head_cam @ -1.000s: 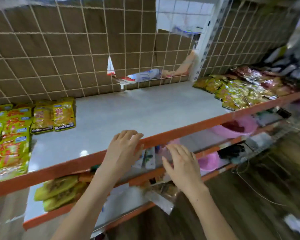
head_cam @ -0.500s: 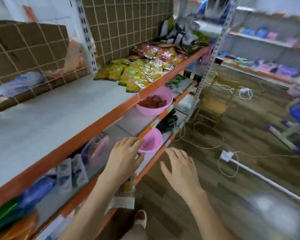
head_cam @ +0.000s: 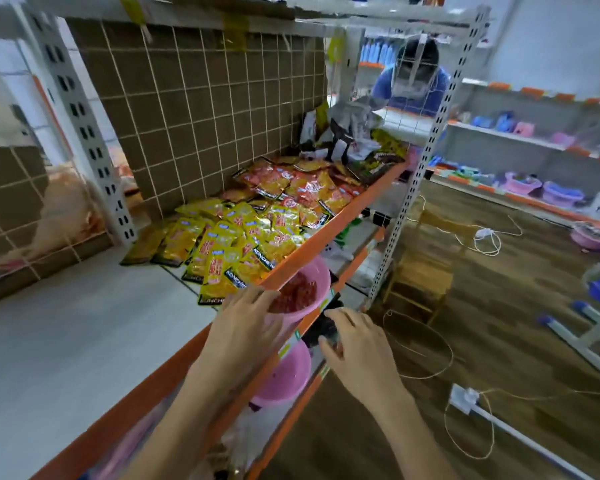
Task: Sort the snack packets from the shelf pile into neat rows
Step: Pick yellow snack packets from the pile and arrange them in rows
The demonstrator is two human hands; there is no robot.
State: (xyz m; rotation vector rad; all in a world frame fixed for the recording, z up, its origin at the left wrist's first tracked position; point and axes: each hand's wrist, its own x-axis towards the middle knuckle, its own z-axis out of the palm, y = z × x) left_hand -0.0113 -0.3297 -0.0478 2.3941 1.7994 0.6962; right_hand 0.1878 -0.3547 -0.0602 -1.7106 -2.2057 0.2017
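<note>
Both hands [head_cam: 291,344] empty, fingers loose; person has shifted right along shelf [head_cam: 312,237]; packets [head_cam: 243,237] now near; picking likely next.

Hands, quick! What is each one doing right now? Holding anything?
Left hand: open, fingers spread by the orange shelf edge, holding nothing.
Right hand: open, fingers loosely bent, holding nothing.

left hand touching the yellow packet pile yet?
Cannot tell. In the head view the left hand has its fingertips at the nearest yellow packet, but blur hides any contact or gap.
</note>
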